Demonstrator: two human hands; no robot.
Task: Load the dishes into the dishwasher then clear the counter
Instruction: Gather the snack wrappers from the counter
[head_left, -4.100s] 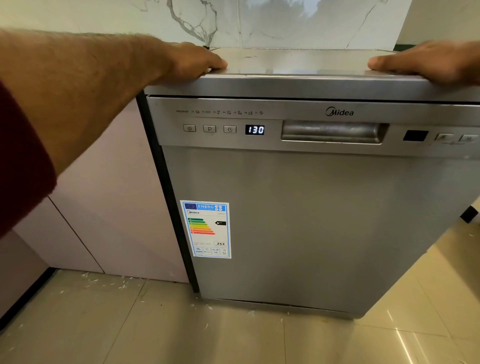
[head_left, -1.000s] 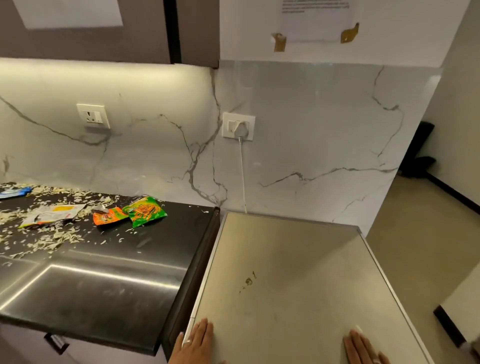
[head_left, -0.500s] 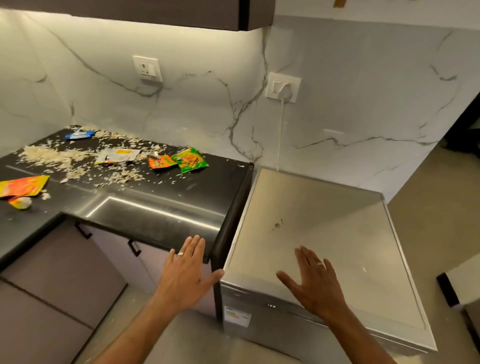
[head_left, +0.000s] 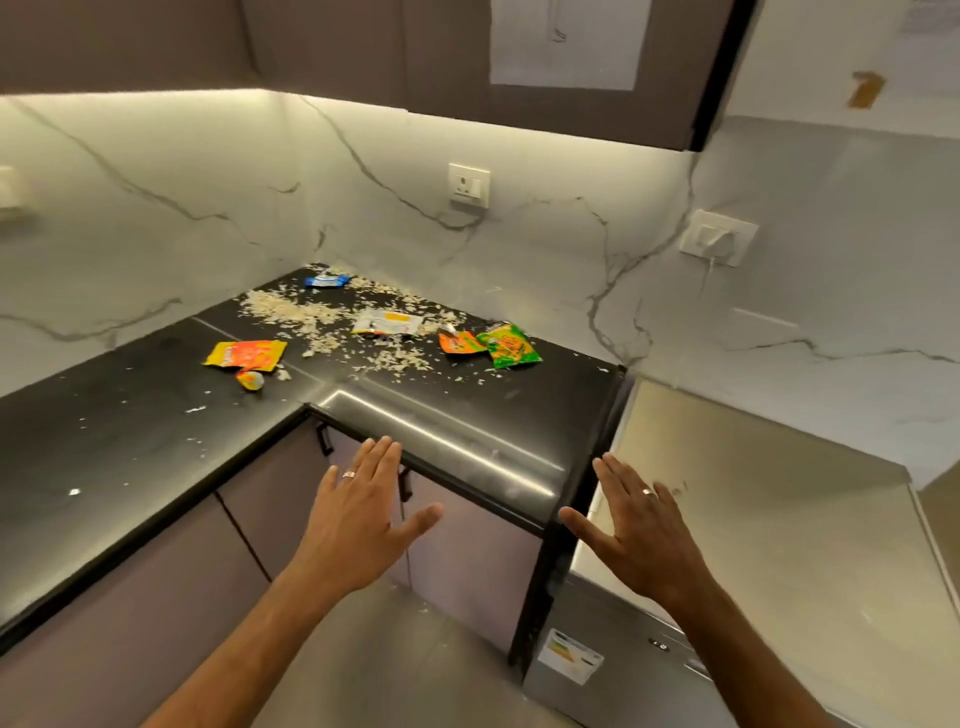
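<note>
Your left hand (head_left: 358, 525) hovers nearest you, palm down, fingers straight and spread, holding nothing; a ring sits on one finger. Its fingertips reach the front edge of the black worktop (head_left: 130, 447). Your right hand (head_left: 641, 540) is just as flat and empty, fingers apart, over the gap where the worktop meets the dishwasher (head_left: 753, 519). The dishwasher stands to your right, its steel top bare and its door closed, an energy label (head_left: 570, 662) on the front corner.

Farther back on the worktop, an orange-yellow wrapper (head_left: 245, 355) lies beside a small yellow scrap (head_left: 250, 380). Beyond these, pale flakes (head_left: 306, 314) are scattered across the corner. Among them lie a white packet (head_left: 387, 323), an orange packet (head_left: 458, 343) touching a green packet (head_left: 509, 346), and a blue wrapper (head_left: 325, 281) nearest the marble wall. A wall socket (head_left: 469, 185) sits above them.
</note>
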